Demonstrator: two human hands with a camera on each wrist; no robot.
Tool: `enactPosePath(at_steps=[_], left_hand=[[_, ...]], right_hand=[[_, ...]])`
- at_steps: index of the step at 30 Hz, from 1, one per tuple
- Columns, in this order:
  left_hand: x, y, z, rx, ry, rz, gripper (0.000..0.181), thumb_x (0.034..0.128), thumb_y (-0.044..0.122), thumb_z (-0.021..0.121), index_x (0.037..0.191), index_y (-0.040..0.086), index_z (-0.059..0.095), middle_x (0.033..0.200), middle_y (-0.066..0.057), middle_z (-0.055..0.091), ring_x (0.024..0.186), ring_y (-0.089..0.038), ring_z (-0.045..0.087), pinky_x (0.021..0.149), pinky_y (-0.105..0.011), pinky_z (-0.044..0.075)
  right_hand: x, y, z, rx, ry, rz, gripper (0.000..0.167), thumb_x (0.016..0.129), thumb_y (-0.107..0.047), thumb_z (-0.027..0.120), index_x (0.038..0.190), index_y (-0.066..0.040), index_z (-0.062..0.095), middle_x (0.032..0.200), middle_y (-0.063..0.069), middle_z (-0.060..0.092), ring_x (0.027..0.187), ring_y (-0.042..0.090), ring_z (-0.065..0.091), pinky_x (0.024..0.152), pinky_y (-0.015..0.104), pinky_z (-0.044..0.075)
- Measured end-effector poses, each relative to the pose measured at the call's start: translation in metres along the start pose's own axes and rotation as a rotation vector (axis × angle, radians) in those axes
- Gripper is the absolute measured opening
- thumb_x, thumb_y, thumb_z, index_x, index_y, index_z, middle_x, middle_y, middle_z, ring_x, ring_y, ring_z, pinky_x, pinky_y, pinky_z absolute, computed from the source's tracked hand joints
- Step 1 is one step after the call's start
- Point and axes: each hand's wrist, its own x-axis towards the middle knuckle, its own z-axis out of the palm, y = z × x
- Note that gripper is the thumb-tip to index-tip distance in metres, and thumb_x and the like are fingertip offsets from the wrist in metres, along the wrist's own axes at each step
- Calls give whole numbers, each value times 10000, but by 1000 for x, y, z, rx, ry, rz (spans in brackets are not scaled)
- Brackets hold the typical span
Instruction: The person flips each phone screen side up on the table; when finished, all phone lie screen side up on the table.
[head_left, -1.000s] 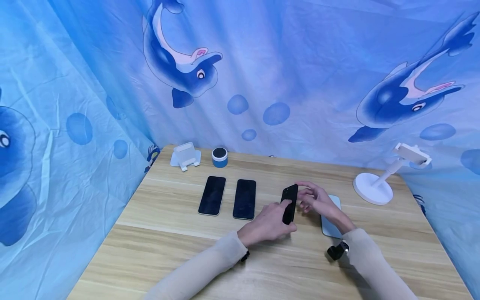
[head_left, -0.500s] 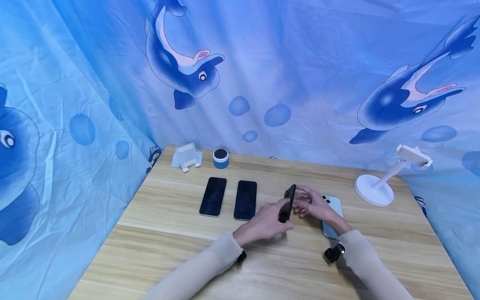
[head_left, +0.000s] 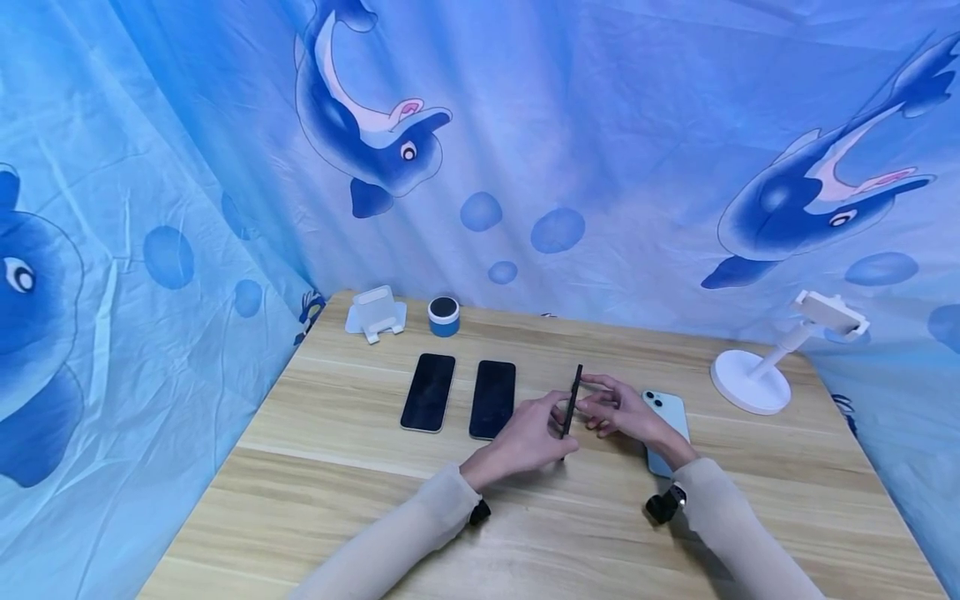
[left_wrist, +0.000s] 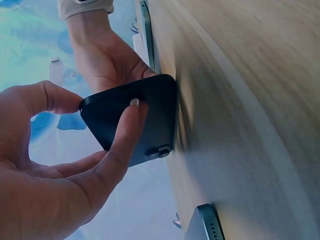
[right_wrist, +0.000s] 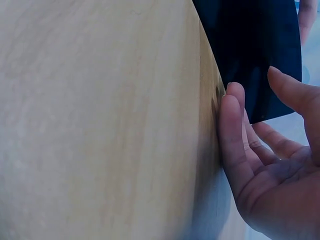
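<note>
In the head view, a black phone (head_left: pixel 572 404) stands on edge just above the table, seen almost edge-on. My left hand (head_left: pixel 528 442) grips it. In the left wrist view, one left finger lies across the phone's dark back (left_wrist: pixel 155 120) near the camera bump, while another digit holds its edge. My right hand (head_left: pixel 622 410) is on the screen side, fingers loosely bent and close to the phone. The right wrist view has its thumb tip before the dark screen (right_wrist: pixel 255 50) and other fingers by the lower edge; firm contact cannot be told.
Two dark-screened phones, one left (head_left: pixel 428 392) and one nearer (head_left: pixel 492 400), lie flat. A pale green phone (head_left: pixel 670 417) lies partly under my right forearm. Behind stand a white phone stand (head_left: pixel 377 312) and a small blue speaker (head_left: pixel 444 317). A white round-based holder (head_left: pixel 752 379) stands right.
The black phone has turned from showing its back to nearly edge-on and shifted slightly left. Both hands moved a little left with it, and more of the pale green phone shows.
</note>
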Motion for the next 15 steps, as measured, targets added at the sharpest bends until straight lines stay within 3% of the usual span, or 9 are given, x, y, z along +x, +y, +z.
enactPosePath(at_steps=[10, 15], left_hand=[[2, -6, 1, -92, 61, 20, 660, 853, 112, 759, 1467, 26, 532, 1067, -130, 715, 769, -45, 685, 700, -179, 551], [3, -8, 1, -92, 113, 4, 658, 829, 58, 745, 1453, 1, 545, 1045, -128, 702, 802, -77, 680, 732, -185, 546]], right_hand=[[2, -5, 3, -42, 20, 19, 740, 1002, -323, 709, 1609, -97, 351, 1194, 239, 710, 857, 240, 723, 696, 409, 619], [2, -8, 5, -50, 40, 37, 765, 979, -321, 741, 1604, -98, 361, 1125, 213, 740, 834, 240, 720, 688, 408, 606]])
